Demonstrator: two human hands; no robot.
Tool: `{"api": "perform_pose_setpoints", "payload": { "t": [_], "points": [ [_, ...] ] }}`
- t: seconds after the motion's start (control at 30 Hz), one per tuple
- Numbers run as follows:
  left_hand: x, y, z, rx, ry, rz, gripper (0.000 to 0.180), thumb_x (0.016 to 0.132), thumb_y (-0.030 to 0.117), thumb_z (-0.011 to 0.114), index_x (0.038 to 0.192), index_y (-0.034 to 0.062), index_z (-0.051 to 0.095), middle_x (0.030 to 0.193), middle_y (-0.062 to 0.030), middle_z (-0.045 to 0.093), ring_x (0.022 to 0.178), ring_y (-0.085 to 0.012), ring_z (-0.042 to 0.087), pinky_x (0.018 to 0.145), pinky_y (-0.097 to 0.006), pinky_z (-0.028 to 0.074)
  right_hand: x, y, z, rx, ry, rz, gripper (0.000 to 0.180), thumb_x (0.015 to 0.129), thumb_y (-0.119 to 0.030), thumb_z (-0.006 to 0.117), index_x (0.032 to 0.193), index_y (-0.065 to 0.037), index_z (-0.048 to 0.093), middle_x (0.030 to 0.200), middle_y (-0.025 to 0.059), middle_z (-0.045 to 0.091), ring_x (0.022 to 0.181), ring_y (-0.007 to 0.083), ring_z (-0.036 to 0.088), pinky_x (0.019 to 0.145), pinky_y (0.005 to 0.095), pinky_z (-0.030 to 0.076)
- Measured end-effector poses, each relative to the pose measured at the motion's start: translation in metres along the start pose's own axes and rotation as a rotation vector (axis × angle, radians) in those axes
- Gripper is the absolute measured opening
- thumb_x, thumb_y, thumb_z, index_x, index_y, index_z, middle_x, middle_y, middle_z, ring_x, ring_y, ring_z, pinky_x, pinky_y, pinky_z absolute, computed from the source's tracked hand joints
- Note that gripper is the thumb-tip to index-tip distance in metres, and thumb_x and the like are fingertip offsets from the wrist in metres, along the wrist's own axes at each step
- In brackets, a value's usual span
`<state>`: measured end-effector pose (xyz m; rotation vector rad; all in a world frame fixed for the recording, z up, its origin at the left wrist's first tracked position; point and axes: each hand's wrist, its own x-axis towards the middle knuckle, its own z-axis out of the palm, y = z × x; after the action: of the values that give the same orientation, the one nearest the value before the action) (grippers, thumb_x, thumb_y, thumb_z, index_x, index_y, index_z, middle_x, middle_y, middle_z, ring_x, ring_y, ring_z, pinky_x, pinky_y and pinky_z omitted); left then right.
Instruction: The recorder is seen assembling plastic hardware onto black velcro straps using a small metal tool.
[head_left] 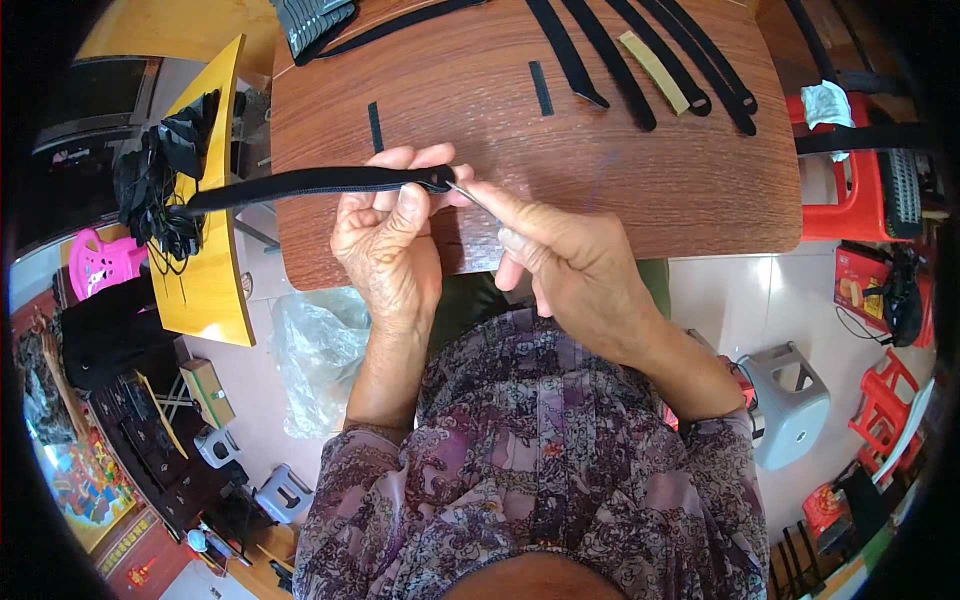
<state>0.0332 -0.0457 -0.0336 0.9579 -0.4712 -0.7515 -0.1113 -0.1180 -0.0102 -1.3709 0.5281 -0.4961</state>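
A long black fabric strap (300, 183) reaches leftward from my left hand (392, 260), past the table's left edge. Thumb and fingers of that hand pinch it near its rounded end, which has a small hole. My right hand (590, 265) is closed around a thin, pointed metal tool (480, 203), its index finger stretched along it. The tool's tip meets the strap's rounded end. Most of the tool is hidden by the fingers, so its exact kind does not show. Both hands are above the front edge of the brown wooden table (700, 205).
Several black straps (612, 65) and a yellowish strip (655, 72) lie at the table's far side. Two short dark strips (541, 88) are nearer. Left stands a yellow table (215, 290) with tangled black material (165, 185). A red stool (845, 190) is at the right.
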Motion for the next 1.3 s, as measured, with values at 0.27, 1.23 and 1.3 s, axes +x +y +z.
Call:
{"api": "perform_pose_setpoints", "payload": {
  "t": [0.27, 1.23, 1.3],
  "points": [
    [-0.001, -0.008, 0.001, 0.077, 0.019, 0.141, 0.034, 0.071, 0.000, 0.070, 0.103, -0.0020, 0.056, 0.101, -0.0240, 0.061, 0.097, -0.0282, 0.060, 0.086, -0.036, 0.047, 0.000, -0.002, 0.004, -0.286, -0.028, -0.050, 0.051, 0.082, 0.003, 0.043, 0.132, -0.007, 0.040, 0.119, 0.0113, 0.057, 0.061, 0.0118, 0.055, 0.064, 0.0245, 0.049],
    [-0.009, -0.028, 0.010, 0.322, 0.041, 0.450, 0.021, 0.080, -0.008, 0.057, 0.099, -0.0033, 0.052, 0.107, -0.0254, 0.056, 0.095, -0.0326, 0.059, 0.085, -0.041, 0.049, 0.011, 0.006, 0.014, 0.331, -0.032, 0.258, 0.066, 0.070, 0.016, 0.046, 0.126, -0.018, 0.052, 0.061, 0.0015, 0.057, 0.053, 0.0054, 0.050, 0.050, 0.0209, 0.044],
    [-0.009, -0.026, 0.014, 0.278, 0.086, 0.383, 0.021, 0.080, -0.008, 0.057, 0.100, -0.0057, 0.052, 0.104, -0.0270, 0.057, 0.090, -0.0341, 0.060, 0.083, -0.043, 0.051, 0.011, 0.011, 0.016, 0.348, -0.011, 0.305, 0.064, 0.071, 0.015, 0.046, 0.125, -0.018, 0.052, 0.061, 0.0007, 0.056, 0.052, 0.0045, 0.049, 0.049, 0.0203, 0.043]
  ]
}}
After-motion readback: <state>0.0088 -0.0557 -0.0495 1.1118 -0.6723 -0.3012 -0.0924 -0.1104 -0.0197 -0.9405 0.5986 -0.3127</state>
